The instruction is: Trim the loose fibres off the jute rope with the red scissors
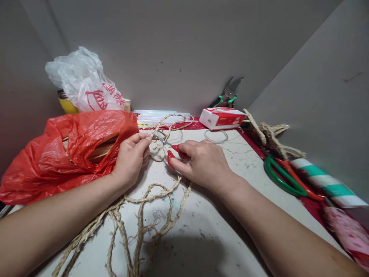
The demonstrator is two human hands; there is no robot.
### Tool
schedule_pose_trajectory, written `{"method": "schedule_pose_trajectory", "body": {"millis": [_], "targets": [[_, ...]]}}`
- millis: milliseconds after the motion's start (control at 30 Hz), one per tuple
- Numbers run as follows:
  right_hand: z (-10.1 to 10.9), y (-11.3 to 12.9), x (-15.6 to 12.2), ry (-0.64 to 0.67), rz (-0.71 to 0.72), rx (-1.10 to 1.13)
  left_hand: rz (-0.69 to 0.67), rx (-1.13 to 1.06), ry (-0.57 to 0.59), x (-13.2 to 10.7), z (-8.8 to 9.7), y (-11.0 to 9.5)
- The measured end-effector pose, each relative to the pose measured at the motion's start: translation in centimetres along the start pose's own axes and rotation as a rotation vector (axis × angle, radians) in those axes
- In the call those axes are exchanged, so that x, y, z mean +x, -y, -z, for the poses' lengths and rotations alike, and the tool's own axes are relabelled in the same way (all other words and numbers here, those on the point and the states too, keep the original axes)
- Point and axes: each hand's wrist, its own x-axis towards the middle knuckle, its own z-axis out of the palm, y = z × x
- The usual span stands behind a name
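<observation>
My right hand (206, 159) grips the red handles of a small pair of scissors (165, 142), its blades parted and pointing left. Between the thumb and fingers of my left hand (134, 154) is pinched a tan braided straw rope (157, 132), close to the blade tips. Part of that rope loops away behind the scissors on the white board. More lengths of the rope (140, 215) trail loosely toward me below my hands, with thin frayed fibres. What lies inside my left fingertips is mostly hidden.
At left lies a red plastic bag (43, 150) with wooden strips inside, a white plastic bag (83, 80) behind it. Toward the back stand a tissue pack (221, 118) and pruning shears (230, 92). Green-handled scissors (284, 177) and a striped roll (328, 182) line the right edge.
</observation>
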Motion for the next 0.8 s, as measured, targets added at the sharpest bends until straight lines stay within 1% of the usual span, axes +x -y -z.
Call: {"method": "schedule_pose_trajectory", "body": {"millis": [100,233,433,633,800], "targets": [[-0.3,-0.4,0.1,-0.013,-0.038,0.022,0.034,-0.023,0.012,-0.1,0.0,-0.3],[-0.6,-1.0,0.3,-0.016,-0.076,0.023,0.036,-0.011,0.004,-0.1,0.0,-0.4],[-0.6,-1.4,0.5,0.022,-0.02,-0.024,0.019,0.015,-0.003,0.0,-0.1,-0.3],[-0.9,-2.0,0.3,-0.018,0.058,-0.006,0.042,-0.024,0.041,0.0,-0.1,-0.3],[-1.0,-1.9,0.3,-0.044,0.077,0.026,0.039,-0.031,0.062,-0.2,-0.1,-0.3]]}}
